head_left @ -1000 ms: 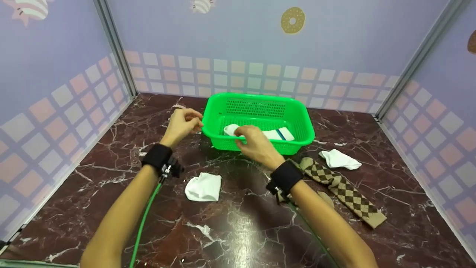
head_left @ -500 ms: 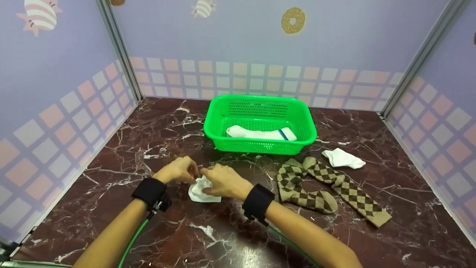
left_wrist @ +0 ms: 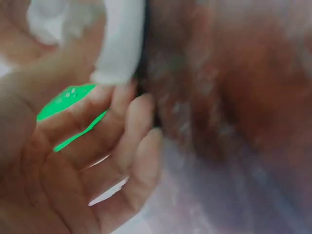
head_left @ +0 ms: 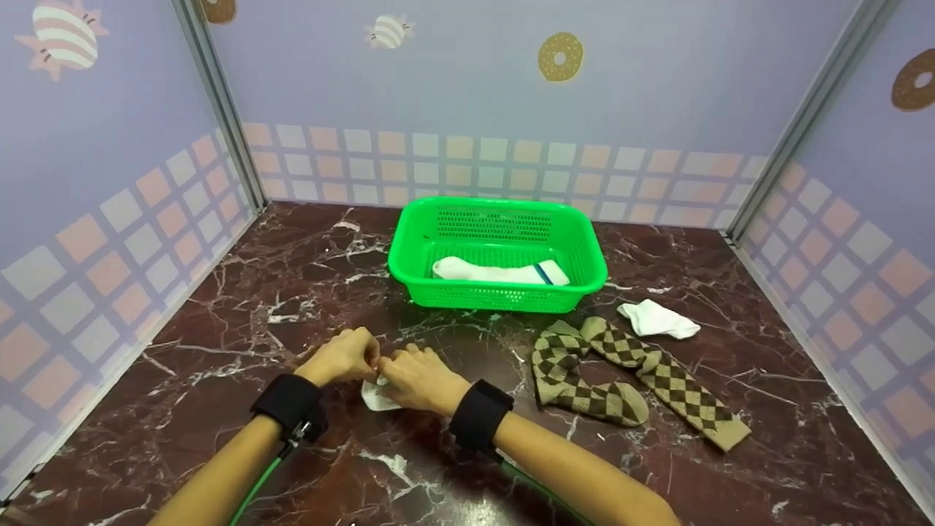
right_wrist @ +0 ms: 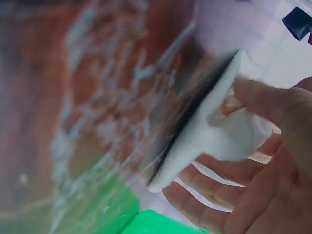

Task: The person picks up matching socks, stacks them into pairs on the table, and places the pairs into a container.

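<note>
Pinching with curled fingers of the left hand [head_left: 340, 356] and right hand [head_left: 424, 380], lower left of centre: a small white fabric piece [head_left: 375, 399] on the dark-red veined table [head_left: 347, 478]. Probably light, soft and limp; best taken at the raised fold. Bounded above by a green perforated plastic basket [head_left: 504, 298], rightward by brown-and-beige argyle knit socks [head_left: 679, 391]; freest to move leftward, up to the lilac wall panel [head_left: 95, 146].

Soft light, glare on tabletop [head_left: 467, 486], blurry wrist views
</note>
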Available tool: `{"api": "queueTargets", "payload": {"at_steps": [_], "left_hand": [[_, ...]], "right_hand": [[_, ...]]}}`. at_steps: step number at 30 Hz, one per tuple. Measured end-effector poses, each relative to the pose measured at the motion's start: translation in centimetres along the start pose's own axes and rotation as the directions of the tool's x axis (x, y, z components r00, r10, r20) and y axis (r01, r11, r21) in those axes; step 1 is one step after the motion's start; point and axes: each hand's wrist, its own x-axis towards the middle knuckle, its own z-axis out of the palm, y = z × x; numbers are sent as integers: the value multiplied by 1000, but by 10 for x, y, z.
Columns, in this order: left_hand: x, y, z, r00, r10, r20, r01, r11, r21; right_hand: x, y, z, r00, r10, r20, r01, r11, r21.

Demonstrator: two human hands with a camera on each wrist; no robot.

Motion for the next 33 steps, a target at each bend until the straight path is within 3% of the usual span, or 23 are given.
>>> {"api": "queueTargets", "payload": {"at_steps": [4,8,12,16,18,22,28,31,33], "left_hand": [[0,-1,5,996,39,-83,-42,999,-32],[-6,-6,5,989,59,-136,-74,991,-107],[-11,-6,-2,979,22,-205,-69,972,-223],[-16,0,-10,956,36,-292,-140,930,-341],[-18,6,-13,943,55,-329,-191,897,-397],[-20,18,-16,930,37,-367,-248,799,-547],[-27,40,-12,936,-65,-347,-236,615,-753],[-29,49,-9,941,-68,-331,-241,551,-799],[-31,54,-7,948,-59,-314,-237,527,-816]], "right_hand": [[1,4,-3,998,46,39,-49,995,92],[0,10,-8,991,129,33,-133,962,238],[-7,25,-23,984,158,-82,-119,929,352],[-17,45,-43,962,172,-213,-45,868,495],[-23,56,-52,942,169,-289,15,841,541],[-38,77,-65,892,174,-416,105,817,567],[-69,91,-82,861,231,-453,103,793,600],[-83,94,-88,843,246,-478,103,798,594],[-93,91,-95,829,257,-497,106,800,591]]}}
